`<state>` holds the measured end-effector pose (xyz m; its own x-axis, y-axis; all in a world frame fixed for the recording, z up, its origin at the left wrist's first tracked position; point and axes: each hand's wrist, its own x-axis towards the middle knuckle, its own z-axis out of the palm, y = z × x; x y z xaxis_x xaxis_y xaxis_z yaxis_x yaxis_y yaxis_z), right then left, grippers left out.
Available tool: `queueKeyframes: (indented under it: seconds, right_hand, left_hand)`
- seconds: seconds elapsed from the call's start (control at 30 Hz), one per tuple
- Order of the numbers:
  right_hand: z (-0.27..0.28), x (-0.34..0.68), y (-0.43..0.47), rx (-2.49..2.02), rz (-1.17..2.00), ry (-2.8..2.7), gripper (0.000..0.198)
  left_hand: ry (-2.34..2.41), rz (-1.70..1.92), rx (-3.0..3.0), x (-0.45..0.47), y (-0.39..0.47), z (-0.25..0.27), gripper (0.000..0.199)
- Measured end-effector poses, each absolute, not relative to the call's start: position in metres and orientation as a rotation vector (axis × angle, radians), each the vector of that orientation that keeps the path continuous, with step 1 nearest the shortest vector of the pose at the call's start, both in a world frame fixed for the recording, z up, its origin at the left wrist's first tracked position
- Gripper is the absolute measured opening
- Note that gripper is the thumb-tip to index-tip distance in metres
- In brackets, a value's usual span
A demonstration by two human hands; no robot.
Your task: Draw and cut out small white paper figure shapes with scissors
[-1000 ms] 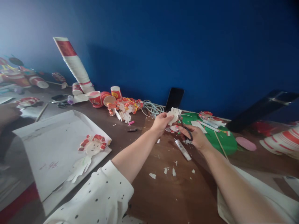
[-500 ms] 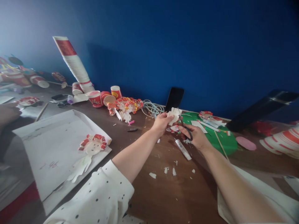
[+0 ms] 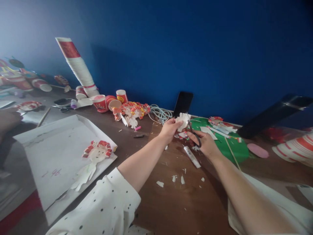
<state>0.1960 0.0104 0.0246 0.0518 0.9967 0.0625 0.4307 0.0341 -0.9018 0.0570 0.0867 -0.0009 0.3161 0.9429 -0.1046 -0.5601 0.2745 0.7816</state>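
Observation:
My left hand (image 3: 169,130) pinches a white paper cutout (image 3: 183,121) above the brown table (image 3: 176,202). In my right hand (image 3: 206,143) are dark-handled scissors (image 3: 197,138), their blades at the right edge of the paper. Just below my hands lie a white glue tube (image 3: 192,157) and a small red and white paper piece (image 3: 183,135), partly hidden by my fingers. White paper scraps (image 3: 182,180) are scattered on the table in front. A paper doll (image 3: 97,153) with red and white curled hair rests on a large white sheet (image 3: 63,147) to the left.
A tall stack of paper cups (image 3: 77,65) leans near the blue wall. Several paper dolls (image 3: 133,112) and a coiled cable (image 3: 160,113) lie at the back. A phone (image 3: 183,102) stands against the wall. Right of it is a green disc (image 3: 227,148). Another person's hand (image 3: 9,120) shows far left.
Almost nothing differs. My hands, the paper and the scissors stay in nearly the same place, and the scissor blades have shifted slightly at the paper's edge.

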Motion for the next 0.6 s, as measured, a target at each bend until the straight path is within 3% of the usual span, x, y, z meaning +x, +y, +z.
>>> queueKeyframes:
  seconds: [0.6]
  right_hand:
    - [0.0249, 0.1961, 0.0098, -1.529, 0.848, -1.512, 0.048]
  left_hand:
    - [0.621, 1.100, 0.695, 0.0569, 0.0851, 0.0019, 0.016]
